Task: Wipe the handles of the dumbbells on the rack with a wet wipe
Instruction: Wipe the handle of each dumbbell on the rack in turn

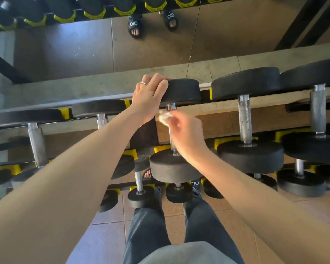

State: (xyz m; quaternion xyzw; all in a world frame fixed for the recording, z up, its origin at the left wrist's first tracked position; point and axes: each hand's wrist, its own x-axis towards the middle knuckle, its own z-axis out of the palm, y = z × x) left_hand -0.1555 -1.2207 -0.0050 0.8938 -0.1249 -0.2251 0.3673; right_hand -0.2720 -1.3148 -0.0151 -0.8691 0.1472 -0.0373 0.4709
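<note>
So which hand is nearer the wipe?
Right. The right hand holds the wipe at the handle; the left hand rests on the far weight.

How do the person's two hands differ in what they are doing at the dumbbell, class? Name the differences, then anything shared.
The left hand rests on the far black head of the dumbbell, fingers curved over its edge; the right hand grips the white wet wipe at the handle. The left hand looks sharp and wears a ring; the right hand is motion-blurred, and no ring shows on it. Both are bare and work on the same dumbbell.
</note>
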